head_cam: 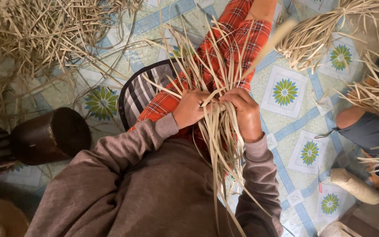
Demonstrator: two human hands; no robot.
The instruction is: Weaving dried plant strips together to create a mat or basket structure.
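My left hand (191,108) and my right hand (245,112) are both closed on a bundle of dry pale straw strips (220,131), close together over my lap. The strips fan upward past my hands over my red plaid trouser legs (237,35) and hang down between my grey-brown sleeves (123,149). The fingertips meet in the middle of the bundle, where the strips cross.
A big heap of loose straw (36,30) lies at the top left. A dark wooden cylinder (49,136) stands left of me. A striped cushion (141,90) sits under my legs. Another person (369,127) with straw is at the right edge. A woven roll (354,184) rests on the tiled floor.
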